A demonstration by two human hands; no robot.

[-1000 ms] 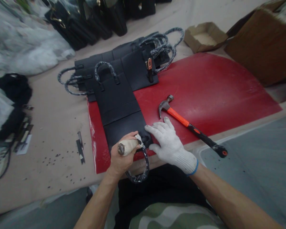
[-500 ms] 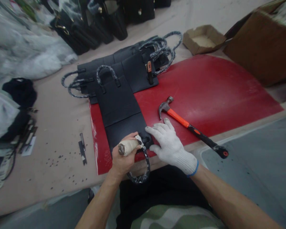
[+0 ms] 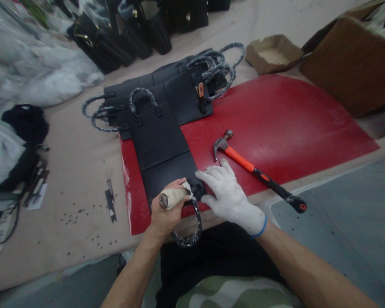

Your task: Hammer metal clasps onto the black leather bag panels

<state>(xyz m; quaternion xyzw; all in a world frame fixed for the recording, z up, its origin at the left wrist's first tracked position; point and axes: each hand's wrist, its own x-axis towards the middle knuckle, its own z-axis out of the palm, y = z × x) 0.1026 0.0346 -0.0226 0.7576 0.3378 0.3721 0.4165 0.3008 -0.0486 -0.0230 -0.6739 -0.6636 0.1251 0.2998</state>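
My left hand (image 3: 163, 214) is bare and closed round a tape-wrapped tool handle (image 3: 172, 198), its tip pressed to the near end of a flat black bag panel (image 3: 167, 149) on the red mat (image 3: 276, 124). My right hand (image 3: 226, 192), in a white glove, lies flat with fingers spread on that same end, beside the tool tip. The panel's wrapped black loop handle (image 3: 188, 233) hangs over the table edge below my hands. A hammer (image 3: 253, 171) with an orange and black handle lies on the mat just right of my right hand.
More flat black panels with wrapped handles (image 3: 179, 85) are stacked at the mat's far left. A small metal tool (image 3: 110, 201) lies on the beige table to the left. Cardboard boxes (image 3: 349, 60) stand at the right, finished black bags (image 3: 131, 30) at the back.
The view has shifted slightly; both hands have stayed in place on the panel's near end.
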